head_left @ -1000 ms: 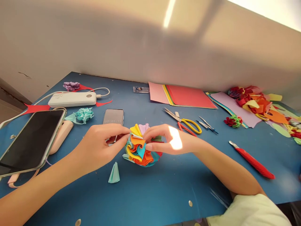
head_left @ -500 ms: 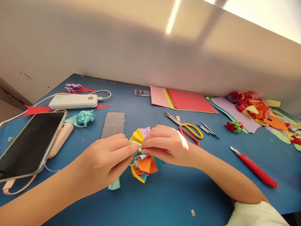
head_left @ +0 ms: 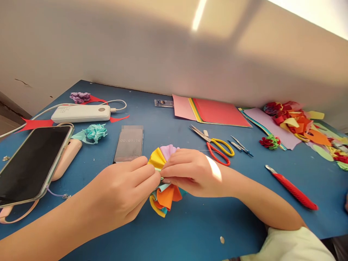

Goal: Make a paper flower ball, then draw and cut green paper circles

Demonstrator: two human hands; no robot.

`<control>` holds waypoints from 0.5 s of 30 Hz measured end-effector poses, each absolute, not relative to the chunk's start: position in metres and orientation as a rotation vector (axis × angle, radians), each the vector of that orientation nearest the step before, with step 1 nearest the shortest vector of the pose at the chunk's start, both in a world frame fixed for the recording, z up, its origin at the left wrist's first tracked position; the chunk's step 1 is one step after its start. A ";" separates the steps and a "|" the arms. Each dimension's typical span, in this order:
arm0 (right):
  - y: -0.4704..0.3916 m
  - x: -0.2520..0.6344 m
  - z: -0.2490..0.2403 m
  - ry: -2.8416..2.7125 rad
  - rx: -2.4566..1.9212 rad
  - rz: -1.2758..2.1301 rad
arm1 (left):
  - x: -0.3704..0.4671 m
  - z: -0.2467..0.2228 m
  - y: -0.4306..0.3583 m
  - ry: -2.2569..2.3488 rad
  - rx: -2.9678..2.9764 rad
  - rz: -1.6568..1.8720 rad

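Note:
A multicoloured paper flower [head_left: 165,197], with crinkled yellow, lilac, orange and blue petals, is between my two hands near the middle of the table. My left hand [head_left: 130,186] pinches it from the left, fingertips at its centre. From the right, my right hand [head_left: 191,174] has its fingers closed at the same centre, covering the petals there. A small bit of green paper shows between the fingertips. A thin pale thread [head_left: 203,150] shows above my right hand. Beyond that hand lie scissors [head_left: 217,146] with red and yellow handles.
Phones [head_left: 129,143] [head_left: 34,163], a white power bank [head_left: 81,113] and crumpled teal paper [head_left: 94,133] lie left. Coloured sheets [head_left: 220,111] rest by the wall. Rightward are a compass [head_left: 241,145], a red-handled cutter [head_left: 295,190], a small red-green flower [head_left: 270,142] and paper scraps [head_left: 296,119].
Both hands stay at the flower's centre, shifting slightly lower. The teal strip under my left hand is out of sight, and the thin thread now shows. The view has shifted a little.

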State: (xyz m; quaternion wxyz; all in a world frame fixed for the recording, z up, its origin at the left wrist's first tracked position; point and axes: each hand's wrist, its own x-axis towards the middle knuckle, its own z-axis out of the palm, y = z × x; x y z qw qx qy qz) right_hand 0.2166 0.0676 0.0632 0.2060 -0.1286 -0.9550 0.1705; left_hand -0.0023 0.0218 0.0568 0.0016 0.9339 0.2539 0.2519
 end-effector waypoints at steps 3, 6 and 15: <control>0.070 0.218 0.073 -2.775 -0.340 0.592 | -0.004 0.058 0.022 0.763 2.929 0.756; 0.073 0.218 0.079 -2.837 -0.321 0.670 | -0.004 0.056 0.022 0.730 2.938 0.726; 0.067 0.213 0.080 -2.763 -0.373 0.540 | 0.003 0.064 0.016 0.976 2.591 0.678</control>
